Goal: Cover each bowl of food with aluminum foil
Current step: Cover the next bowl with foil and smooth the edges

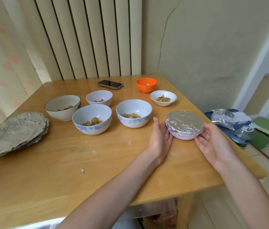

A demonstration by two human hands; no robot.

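Observation:
A pale pink bowl wrapped over the top with aluminum foil sits near the table's right edge. My left hand rests flat against its left side and my right hand cups its right side, fingers spread. Several uncovered bowls hold brown food pieces: a blue-patterned bowl, another blue-patterned bowl, a dark-rimmed white bowl, a small pink bowl, a shallow white bowl and an orange bowl. A stack of crumpled foil sheets lies at the left.
A phone lies at the back of the wooden table. A tiny foil scrap is near the front. Beyond the right edge, on the floor, are a foil bag, a plastic bottle and a green box.

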